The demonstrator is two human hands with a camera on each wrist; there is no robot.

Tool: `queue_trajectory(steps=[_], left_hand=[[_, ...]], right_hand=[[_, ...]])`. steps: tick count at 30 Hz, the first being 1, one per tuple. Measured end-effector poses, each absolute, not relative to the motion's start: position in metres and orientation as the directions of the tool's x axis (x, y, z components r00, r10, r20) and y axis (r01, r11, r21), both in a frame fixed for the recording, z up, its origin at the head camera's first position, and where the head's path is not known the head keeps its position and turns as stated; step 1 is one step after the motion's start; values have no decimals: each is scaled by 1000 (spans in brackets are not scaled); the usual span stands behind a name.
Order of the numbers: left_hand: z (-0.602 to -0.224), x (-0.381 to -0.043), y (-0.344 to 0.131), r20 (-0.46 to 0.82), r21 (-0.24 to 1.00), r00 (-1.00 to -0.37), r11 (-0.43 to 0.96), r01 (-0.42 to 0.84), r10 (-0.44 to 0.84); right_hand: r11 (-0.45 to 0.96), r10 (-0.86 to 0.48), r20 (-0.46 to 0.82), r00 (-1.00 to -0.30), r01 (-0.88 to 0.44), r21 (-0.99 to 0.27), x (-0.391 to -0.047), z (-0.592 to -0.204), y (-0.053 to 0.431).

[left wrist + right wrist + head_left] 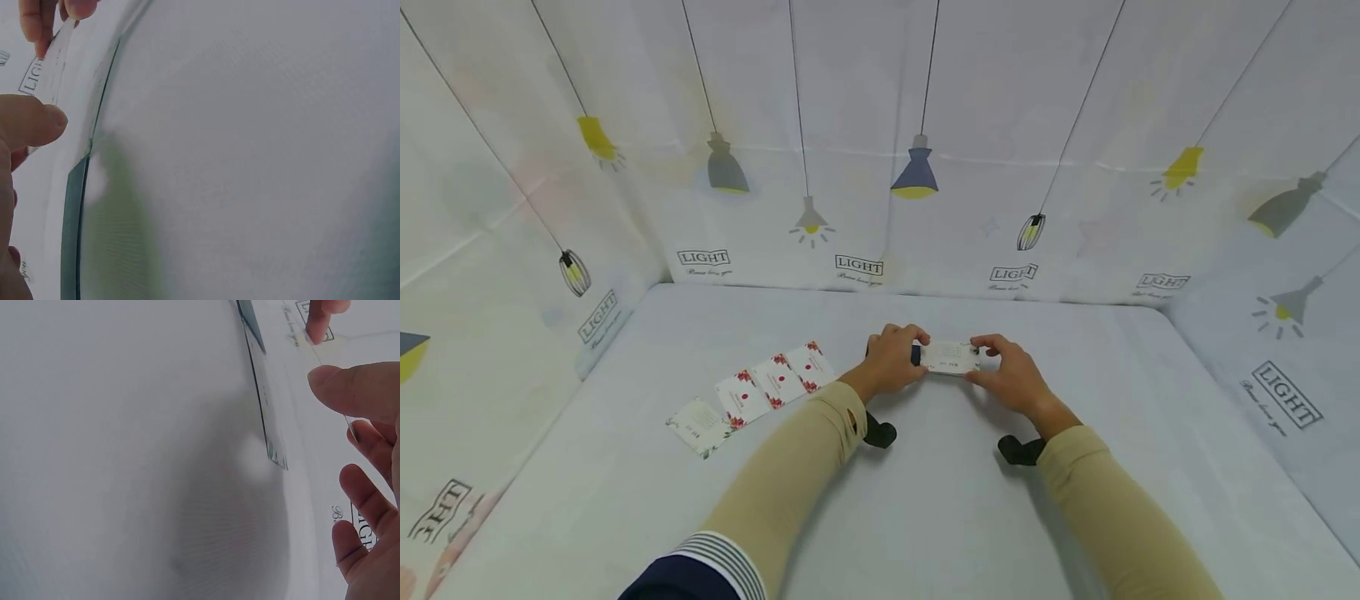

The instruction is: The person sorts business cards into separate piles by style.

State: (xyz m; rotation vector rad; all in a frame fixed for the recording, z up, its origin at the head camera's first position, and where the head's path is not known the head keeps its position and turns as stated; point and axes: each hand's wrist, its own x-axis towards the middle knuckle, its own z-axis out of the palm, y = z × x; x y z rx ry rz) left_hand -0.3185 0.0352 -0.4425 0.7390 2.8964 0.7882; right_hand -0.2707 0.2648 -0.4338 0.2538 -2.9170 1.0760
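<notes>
Both hands work at a white printed card [950, 357] near the back middle of the table. My left hand [891, 358] pinches its left end, and my right hand [1011, 373] pinches the right end between thumb and fingers. From the right wrist, the held card shows almost edge-on beside the thumb [353, 390], raised off the table. Below it on the cloth lies another white card [267, 406] with green leaf print at its corner. Beside that card, under my left hand, is a flat dark blue piece [74, 231], mostly hidden in the head view.
To the left, three white cards with red flowers [778, 381] lie in a slanting row. A white card with green leaves [696, 427] sits at the row's near end. A white cloth [947, 517] covers the table, and a lamp-printed curtain [850, 100] hangs behind it.
</notes>
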Motion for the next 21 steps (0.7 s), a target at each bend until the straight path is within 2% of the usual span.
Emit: queue_trajectory(steps=[13, 21], left_hand=[[-446, -325, 44, 52, 487, -889, 766, 421, 455], [-450, -328, 48, 16, 481, -895, 781, 398, 446]], right_hand=[[751, -147, 64, -987, -153, -642, -280, -435, 270], [738, -122, -29, -992, -71, -671, -285, -443, 273]])
